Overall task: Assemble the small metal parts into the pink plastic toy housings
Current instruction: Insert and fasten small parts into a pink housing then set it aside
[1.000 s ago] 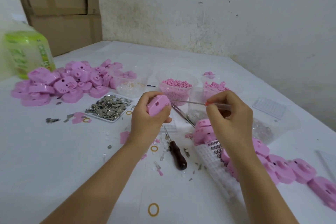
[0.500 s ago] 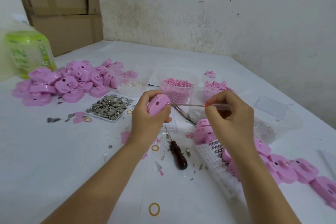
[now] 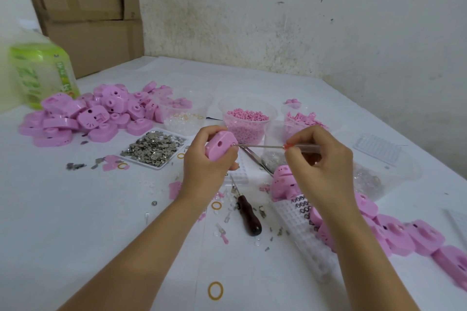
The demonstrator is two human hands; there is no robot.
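Observation:
My left hand grips a pink plastic housing held up above the table, its side with a round hole facing me. My right hand pinches a thin screwdriver with a clear handle and red collar, held level, its tip touching the right edge of the housing. A white tray of small metal parts lies to the left of my left hand. A heap of pink housings sits at the far left, and more pink housings lie in a row at the lower right.
Clear cups hold pink pellets, pink bits and clear pieces. A dark-handled awl, tweezers, a white grid tray, yellow rings and loose scraps lie below my hands. Cardboard boxes and a green bottle stand at the left.
The screwdriver tip has moved left until it touches the housing's edge. Both hands otherwise hold nearly the same position.

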